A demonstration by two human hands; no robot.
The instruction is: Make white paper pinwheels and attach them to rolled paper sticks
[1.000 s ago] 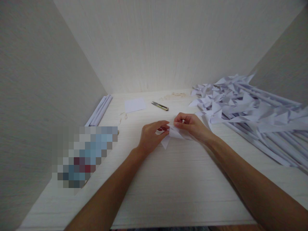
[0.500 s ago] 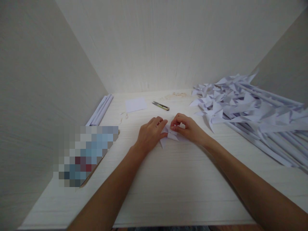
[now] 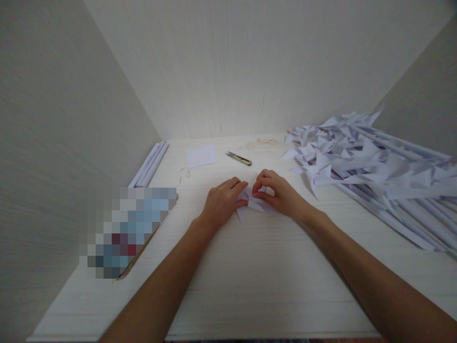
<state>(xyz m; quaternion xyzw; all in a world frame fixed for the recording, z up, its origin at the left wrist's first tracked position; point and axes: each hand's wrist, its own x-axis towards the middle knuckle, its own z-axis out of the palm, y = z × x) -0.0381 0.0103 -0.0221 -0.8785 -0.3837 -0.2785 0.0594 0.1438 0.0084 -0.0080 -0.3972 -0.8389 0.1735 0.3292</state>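
No writing, label, brand or number can be read anywhere: the paper sheets are blank, and the object at the left is blurred out.

Folded paper (image 3: 254,202) between hands, on table (image 3: 264,267)

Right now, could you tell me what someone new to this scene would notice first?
Most striking is the big heap of folded white paper pinwheels on sticks, piled along the right side of the table. At the centre, the left hand and right hand press a small folded paper piece onto the tabletop. Behind them lie small snips and a blank paper square.
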